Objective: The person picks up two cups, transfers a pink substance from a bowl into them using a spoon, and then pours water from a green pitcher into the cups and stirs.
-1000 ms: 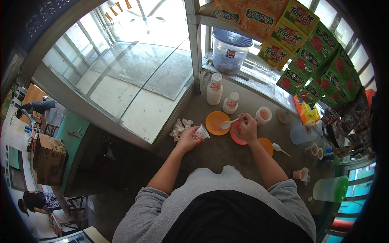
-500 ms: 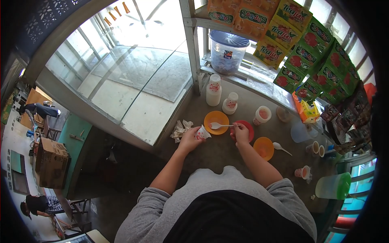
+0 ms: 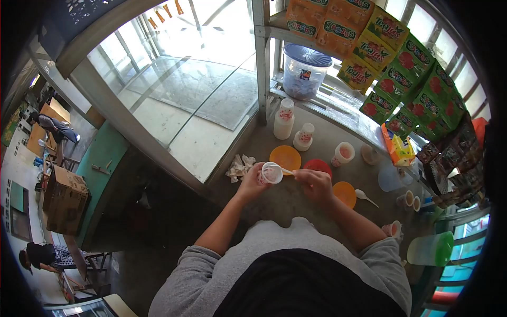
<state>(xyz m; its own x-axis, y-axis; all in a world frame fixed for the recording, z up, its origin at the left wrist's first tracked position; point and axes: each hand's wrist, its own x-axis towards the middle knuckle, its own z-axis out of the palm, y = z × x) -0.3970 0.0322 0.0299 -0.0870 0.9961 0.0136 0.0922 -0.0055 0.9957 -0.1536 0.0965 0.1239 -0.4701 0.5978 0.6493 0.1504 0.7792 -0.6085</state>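
Note:
My left hand (image 3: 251,181) holds a small printed paper cup (image 3: 271,173) tipped with its mouth toward me. My right hand (image 3: 315,182) grips a white plastic spoon (image 3: 285,170) whose bowl end reaches into the cup. Just behind the hands lie an orange lid (image 3: 285,157) and a red lid (image 3: 317,166) on the grey counter (image 3: 285,203). Another orange lid (image 3: 345,193) lies right of my right hand.
A crumpled tissue (image 3: 239,166) lies left of the cup. Stacked cups (image 3: 283,119), a second cup stack (image 3: 303,136), a filled cup (image 3: 342,153), a spare spoon (image 3: 365,196) and a lidded plastic tub (image 3: 306,71) stand behind. Drink sachets (image 3: 401,74) hang at right; a green pitcher (image 3: 430,246) sits near right.
My right hand has carried the spoon from the red lid leftward into the cup. My left hand has lifted and tilted the cup toward me.

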